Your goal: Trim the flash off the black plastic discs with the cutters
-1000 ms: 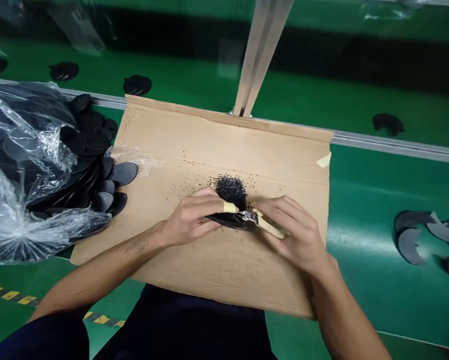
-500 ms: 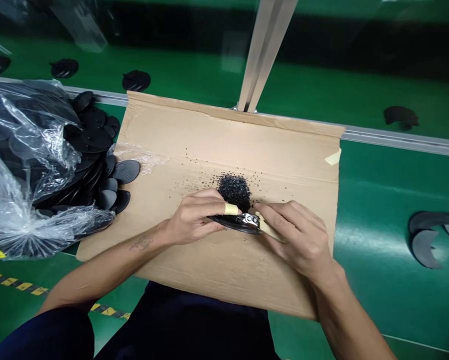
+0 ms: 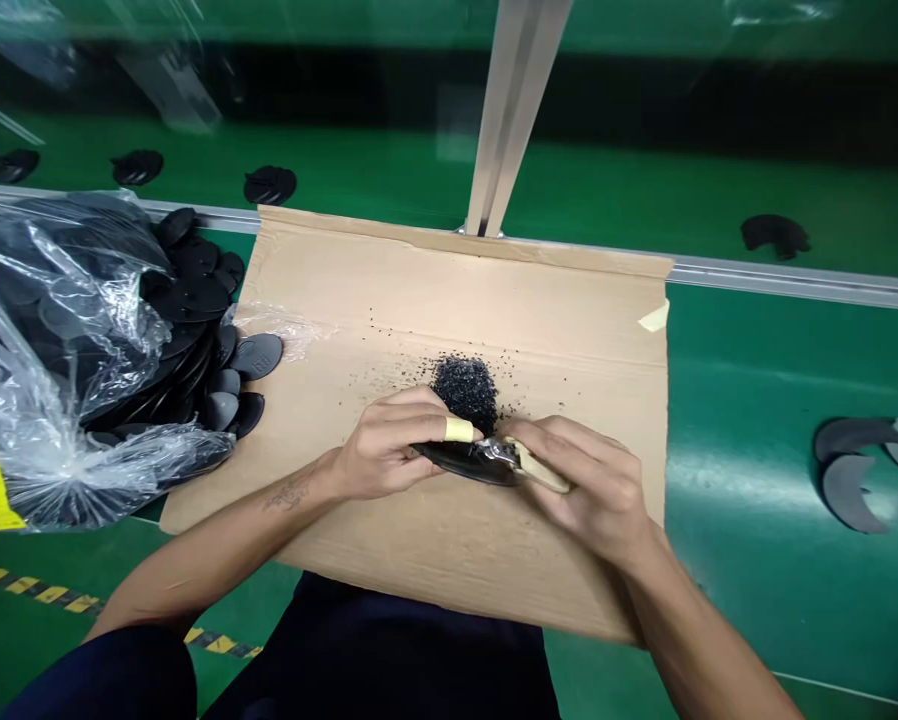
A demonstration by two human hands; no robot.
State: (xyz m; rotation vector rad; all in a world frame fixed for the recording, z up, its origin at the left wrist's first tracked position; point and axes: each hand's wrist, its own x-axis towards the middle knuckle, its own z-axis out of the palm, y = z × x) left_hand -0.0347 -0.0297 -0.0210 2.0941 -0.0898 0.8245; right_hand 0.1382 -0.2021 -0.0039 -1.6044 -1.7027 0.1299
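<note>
My left hand (image 3: 393,445) pinches a thin black rounded plastic piece (image 3: 464,464) by its left end, a pale yellow wrap around one finger. My right hand (image 3: 588,480) is closed round the cream handles of a pair of nippers (image 3: 500,451). Their metal jaws meet the upper edge of the black piece; the exact bite is blurred. Just beyond both hands, a heap of small black bits (image 3: 464,388) lies on a cardboard sheet (image 3: 449,570), with loose specks scattered about it.
On the left, a clear plastic bag (image 3: 59,400) spills a pile of black discs (image 3: 186,300) onto the cardboard's edge. Curved black pieces (image 3: 850,490) rest on the green surface at right. A metal post (image 3: 520,110) rises behind the cardboard, joining a metal rail (image 3: 794,280).
The nippers have turned slightly in my right hand, and their jaws sit a little further left on the black piece. My left hand keeps its hold. The whole view has shifted slightly.
</note>
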